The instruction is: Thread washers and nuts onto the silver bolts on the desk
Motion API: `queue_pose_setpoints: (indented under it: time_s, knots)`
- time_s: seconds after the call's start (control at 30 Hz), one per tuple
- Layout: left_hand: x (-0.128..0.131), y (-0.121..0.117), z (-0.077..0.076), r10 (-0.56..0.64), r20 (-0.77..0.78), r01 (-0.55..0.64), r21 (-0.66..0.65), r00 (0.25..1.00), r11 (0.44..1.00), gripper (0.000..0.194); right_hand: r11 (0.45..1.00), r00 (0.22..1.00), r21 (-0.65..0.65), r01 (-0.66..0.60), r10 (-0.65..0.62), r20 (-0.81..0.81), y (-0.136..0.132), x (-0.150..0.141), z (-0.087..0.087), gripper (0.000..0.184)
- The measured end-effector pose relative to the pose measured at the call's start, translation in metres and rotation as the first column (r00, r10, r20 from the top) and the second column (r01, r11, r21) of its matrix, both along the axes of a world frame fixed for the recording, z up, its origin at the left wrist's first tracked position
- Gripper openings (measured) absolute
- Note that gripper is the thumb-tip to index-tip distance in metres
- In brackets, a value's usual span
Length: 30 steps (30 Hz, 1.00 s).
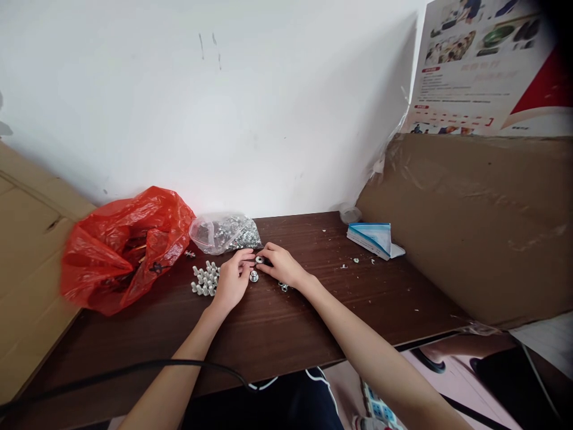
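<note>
My right hand (283, 266) pinches a small round metal washer (259, 260) between its thumb and fingers. Close on the other side is my left hand (233, 280), its fingers stretched to the washer's edge and its thumb apart from them. Just below the fingertips, a small silver fastener with a wide round base (254, 276) stands on the table. Several pale grey bolts (206, 279) stand grouped beside my left hand. A few metal nuts (283, 286) lie under the edge of my right hand, which partly hides them.
Behind my hands lies a clear bag of small metal parts (230, 233). A red plastic bag (128, 248) sits at the left, and a blue and white carton (371, 239) at the right. Cardboard (474, 221) borders the dark table (286, 331). A black cable (179, 362) crosses in front.
</note>
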State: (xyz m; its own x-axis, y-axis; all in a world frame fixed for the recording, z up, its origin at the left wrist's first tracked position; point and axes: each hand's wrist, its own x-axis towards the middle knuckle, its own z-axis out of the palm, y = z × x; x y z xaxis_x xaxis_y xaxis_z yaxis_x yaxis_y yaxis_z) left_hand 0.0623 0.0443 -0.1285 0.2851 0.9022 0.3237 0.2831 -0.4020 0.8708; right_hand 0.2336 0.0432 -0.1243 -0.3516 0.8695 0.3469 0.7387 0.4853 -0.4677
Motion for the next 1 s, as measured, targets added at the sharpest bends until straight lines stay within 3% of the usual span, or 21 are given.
queue_pose_setpoints:
  time_s: [0.23,0.4,0.73,1.0]
  knots:
    - [0.000,-0.001,0.001,-0.011,0.025,0.012,-0.024,1.000,1.000,0.037,0.999,0.999,0.022,-0.026,0.026,-0.032,0.001,0.001,-0.002,0.017]
    - [0.001,0.001,0.000,0.008,0.067,-0.005,-0.051,0.998,0.999,0.036,0.999,0.997,0.035,-0.024,0.022,0.070,0.005,-0.001,0.002,0.013]
    - [-0.002,0.006,0.004,0.077,0.018,-0.078,0.083,0.997,0.993,0.029,0.998,0.983,0.044,-0.041,0.033,0.180,0.011,-0.005,0.011,0.013]
    - [-0.003,0.010,0.003,0.114,0.044,-0.118,0.106,0.992,0.987,0.025,0.994,0.992,0.062,-0.090,0.084,0.092,0.016,0.001,0.006,0.012]
